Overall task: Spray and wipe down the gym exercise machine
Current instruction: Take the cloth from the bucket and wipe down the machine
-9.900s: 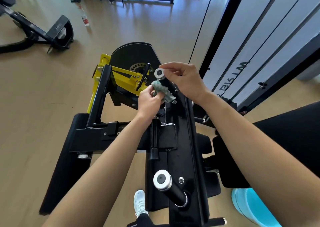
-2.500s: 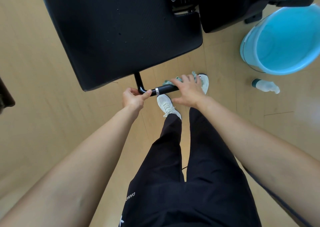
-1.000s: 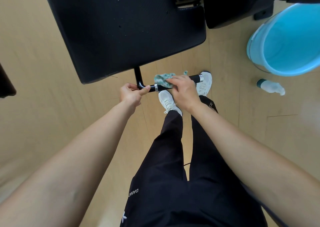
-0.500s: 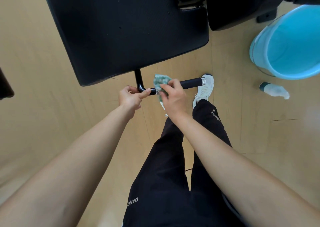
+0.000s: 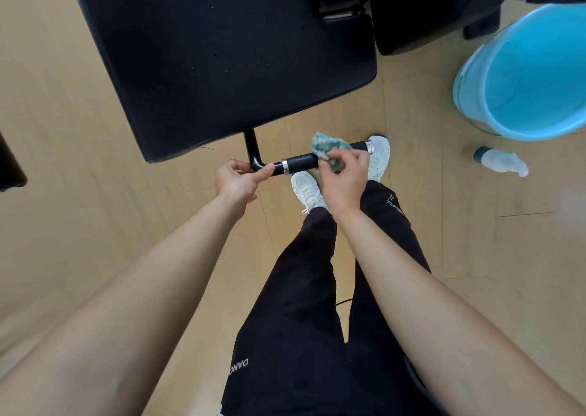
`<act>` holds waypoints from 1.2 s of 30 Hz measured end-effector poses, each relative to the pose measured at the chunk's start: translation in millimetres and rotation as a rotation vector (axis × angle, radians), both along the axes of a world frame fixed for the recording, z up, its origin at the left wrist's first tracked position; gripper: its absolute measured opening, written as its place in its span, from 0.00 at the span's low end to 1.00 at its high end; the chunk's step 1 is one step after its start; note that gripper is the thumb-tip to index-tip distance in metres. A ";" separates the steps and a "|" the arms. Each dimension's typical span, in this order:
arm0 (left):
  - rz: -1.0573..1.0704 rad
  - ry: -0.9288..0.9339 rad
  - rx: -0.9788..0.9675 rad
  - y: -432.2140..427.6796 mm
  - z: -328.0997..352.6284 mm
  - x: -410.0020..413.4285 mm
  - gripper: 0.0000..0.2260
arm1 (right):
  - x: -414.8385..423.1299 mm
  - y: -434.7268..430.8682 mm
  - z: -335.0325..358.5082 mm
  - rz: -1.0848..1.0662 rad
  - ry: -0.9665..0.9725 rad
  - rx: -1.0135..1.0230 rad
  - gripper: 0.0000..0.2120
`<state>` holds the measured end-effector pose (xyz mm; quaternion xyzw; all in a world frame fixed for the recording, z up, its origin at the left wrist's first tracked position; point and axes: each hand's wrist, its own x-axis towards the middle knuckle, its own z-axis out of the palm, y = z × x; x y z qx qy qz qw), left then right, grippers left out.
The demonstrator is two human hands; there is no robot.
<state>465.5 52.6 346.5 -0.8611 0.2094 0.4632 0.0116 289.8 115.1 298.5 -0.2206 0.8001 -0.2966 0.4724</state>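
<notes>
1. Gym exercise machine (image 5: 409,9): I see it across the top of the head view. Its large black pad (image 5: 222,51) fills the upper left, above a wooden floor (image 5: 95,225).
2. Handle (image 5: 301,162): a black bar comes out from under the near edge of the pad, bends, and runs to the right. A silver collar (image 5: 284,165) sits just past the bend, and a silver end cap (image 5: 368,146) closes the far end.
3. Left grip (image 5: 236,182): this bare hand pinches the handle at the bend with its thumb and curled fingers. The thumb tip lies just short of the collar.
4. Right grip (image 5: 345,177): its thumb and fingers pinch a crumpled green-and-white cloth (image 5: 328,150) and hold it against the handle. The cloth sits between the collar and the end cap, nearer the cap.
5. Spray bottle (image 5: 501,162): it lies on its side on the floor at the right, well apart from both grips and near a blue bucket (image 5: 466,98). Any label on it is too blurred for me to read.
6. Writing: the black trousers (image 5: 301,336) carry white letters on the left thigh. I read them upside-down as "DANC", and the rest is hidden. A second white mark on the right lower leg shows "YR", and the rest is too small to tell.
7. Shoes (image 5: 307,190): a white pair stands on the floor below the handle.
</notes>
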 end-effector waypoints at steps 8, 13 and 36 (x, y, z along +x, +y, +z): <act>-0.014 -0.017 -0.011 2.7 -1.1 -0.5 0.24 | -37.7 13.5 -13.9 -0.946 -0.670 0.289 0.06; -0.022 -0.007 -0.007 2.4 -0.7 1.1 0.24 | -19.5 4.9 -4.7 -1.040 -1.046 0.236 0.08; -0.004 -0.036 -0.049 8.7 -0.6 -3.3 0.23 | -14.2 -5.1 13.0 -0.990 -1.296 0.455 0.12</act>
